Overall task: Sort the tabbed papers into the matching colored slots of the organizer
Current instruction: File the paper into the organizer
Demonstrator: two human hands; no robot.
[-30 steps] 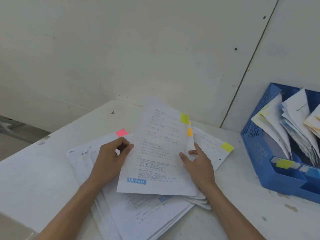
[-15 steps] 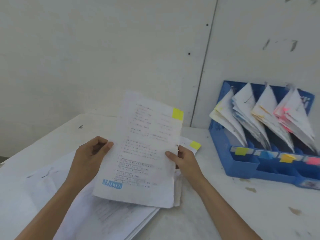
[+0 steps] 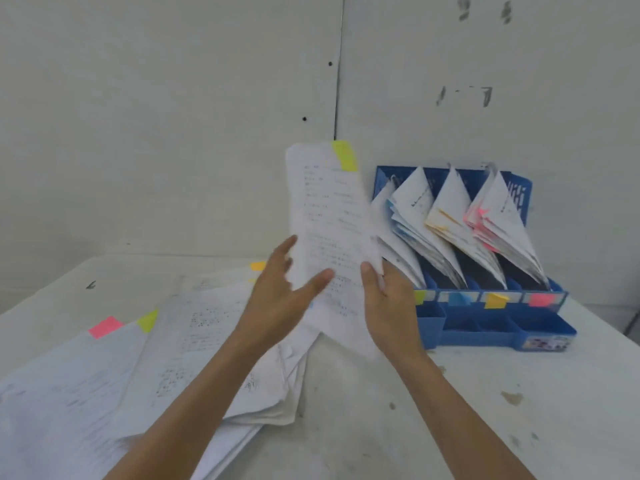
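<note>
Two bare hands meet at mid-frame. The right hand (image 3: 388,306) pinches a white printed sheet (image 3: 329,209) at its lower right edge, thumb on the face, fingers hidden behind the paper. The left hand (image 3: 277,299) is open: fingers straight and spread along the sheet's left edge, thumb laid flat against the face, nothing curled round it. The sheet is held clear of the table, nearly upright with a slight tilt, its top against the pale wall (image 3: 173,98). A yellow-green sticky tab (image 3: 343,155) sits at its top right corner. The print is blurred and unreadable.

Right of centre, a blue plastic organizer (image 3: 519,194) stands on the white table (image 3: 450,410), backed to the wall. Four slots run side by side. Front-rail markers, left to right: yellow-green label (image 3: 419,296), partly behind the right hand; blue label (image 3: 459,298); orange-yellow label (image 3: 496,300); pink label (image 3: 542,299). Each slot holds a leaning bundle of white papers (image 3: 450,202). The held sheet overlaps the leftmost bundle in the picture; contact cannot be told.

Lower left, a loose pile of white printed papers (image 3: 207,341) lies fanned on the table. Tabs showing on it: pink tab (image 3: 105,326), yellow-green tab (image 3: 148,320), and an orange tab (image 3: 258,266) at the far edge, just left of the left hand.
</note>
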